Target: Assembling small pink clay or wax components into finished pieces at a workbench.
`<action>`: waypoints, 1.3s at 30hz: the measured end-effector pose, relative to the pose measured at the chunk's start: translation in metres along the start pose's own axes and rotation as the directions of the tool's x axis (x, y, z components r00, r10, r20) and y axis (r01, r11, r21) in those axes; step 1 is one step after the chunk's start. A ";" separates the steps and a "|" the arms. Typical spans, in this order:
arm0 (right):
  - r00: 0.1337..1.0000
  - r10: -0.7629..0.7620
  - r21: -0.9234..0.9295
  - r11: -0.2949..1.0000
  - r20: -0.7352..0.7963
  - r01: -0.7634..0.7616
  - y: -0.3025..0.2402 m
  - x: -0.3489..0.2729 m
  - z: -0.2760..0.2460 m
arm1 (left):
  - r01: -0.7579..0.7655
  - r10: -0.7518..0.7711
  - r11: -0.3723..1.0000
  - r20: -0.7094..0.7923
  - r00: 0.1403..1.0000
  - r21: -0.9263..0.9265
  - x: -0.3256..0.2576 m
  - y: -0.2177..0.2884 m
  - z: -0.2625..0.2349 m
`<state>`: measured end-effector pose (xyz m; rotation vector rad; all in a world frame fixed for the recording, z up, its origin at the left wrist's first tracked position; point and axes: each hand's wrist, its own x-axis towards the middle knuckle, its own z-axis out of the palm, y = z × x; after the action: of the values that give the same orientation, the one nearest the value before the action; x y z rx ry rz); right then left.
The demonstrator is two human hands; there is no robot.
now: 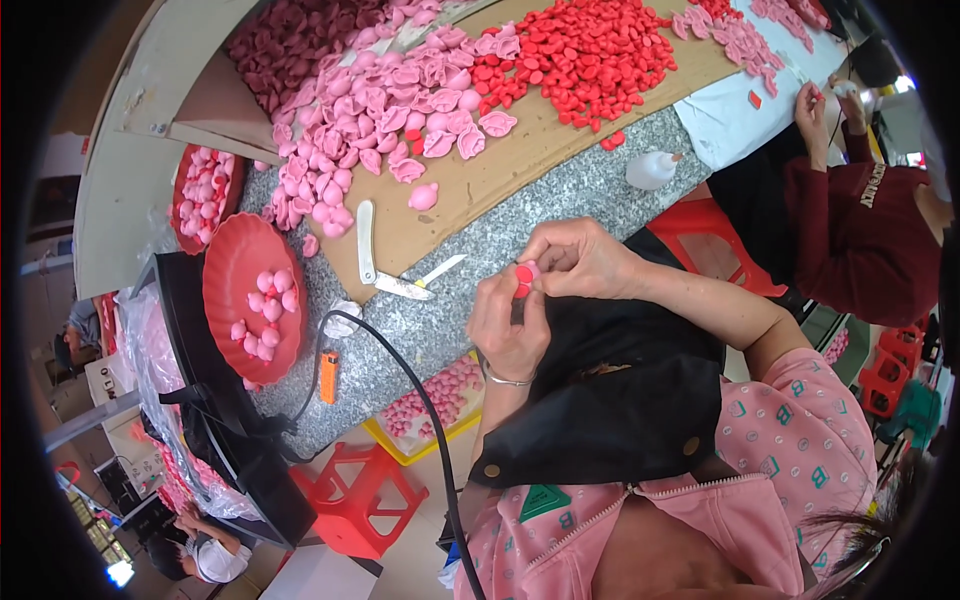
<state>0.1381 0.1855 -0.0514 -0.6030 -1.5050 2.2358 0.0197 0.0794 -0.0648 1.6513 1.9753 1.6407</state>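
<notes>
Small red-and-pink piece (523,280) held between left hand (508,330) and right hand (588,260), above the dark apron (630,420); grip of both hands closed on it, at the fingertips. Folding knife (366,240) laid open, left of the hands, across the edge of the cardboard (490,190) on the speckled grey surface (500,240). Pink pieces (430,90) and red pieces (590,60) heaped on the cardboard. White bottle (651,171) stood beyond right hand. Orange lighter (329,378) set near the red dish (222,280)
</notes>
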 end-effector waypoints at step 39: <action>0.999 0.029 -0.038 0.999 0.019 -0.028 -0.002 -0.020 0.016 | 0.019 -0.019 1.000 -0.007 1.000 -0.018 -0.015 0.021 -0.016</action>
<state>0.1458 0.1630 -0.0416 -0.6196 -1.5604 2.2450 0.0290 0.0545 -0.0502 1.6177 1.9671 1.6559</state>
